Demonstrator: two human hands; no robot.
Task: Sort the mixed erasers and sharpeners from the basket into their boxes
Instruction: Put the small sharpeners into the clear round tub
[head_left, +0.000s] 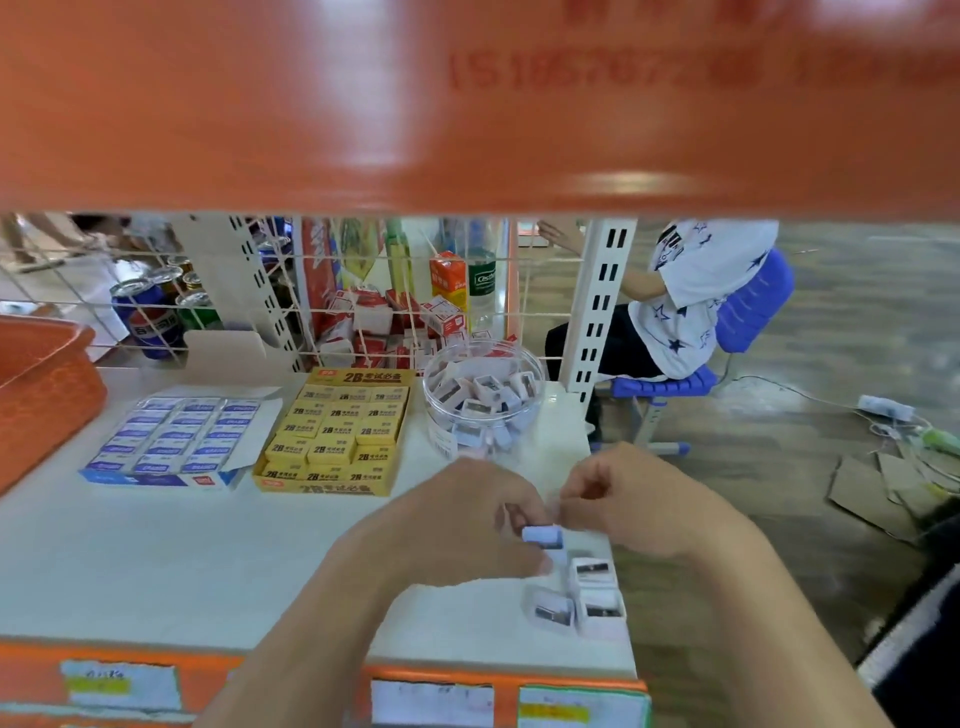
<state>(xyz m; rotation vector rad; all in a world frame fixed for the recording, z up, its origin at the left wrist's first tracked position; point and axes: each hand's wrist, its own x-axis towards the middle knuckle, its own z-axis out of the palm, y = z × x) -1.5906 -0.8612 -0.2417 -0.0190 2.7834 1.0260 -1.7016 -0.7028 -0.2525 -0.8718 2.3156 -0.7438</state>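
Pale-blue-and-white plastic sharpener (543, 535), small and boxy: it sits at the fingertips of the left hand (457, 525), which grips it above the front right part of the white shop shelf (156, 561). The right hand (639, 499) has its fingers curled just beside the same piece. Blur hides the contact, so we cannot tell whether it pinches the piece too or holds nothing.

Destination, as we judge it: the clear round plastic tub (441, 441) behind the hands, already holding many like pieces. To its left stand the yellow cardboard box of 2B erasers (322, 487) and the blue-and-white cardboard box of erasers (156, 479), both open. The orange woven plastic basket (47, 395) is at the far left, well apart from the hands.

Risks noted:
- Three loose white sharpeners (576, 603) lie near the right front edge of the shelf, under the right wrist. A careless sweep of that forearm could push them off onto the floor.
- Our grip on the held piece is a fingertip one on smooth plastic. If we pass it between hands it may slip, and with the edge so close it may not land on the shelf.
- The tub stands near the right side of the shelf, so a clumsy drop against its rim could nudge it.
- The eraser boxes are close to the tub, so a hurried toss could land in the wrong one.
- An orange shelf front (467, 104) overhead blocks much of our view.
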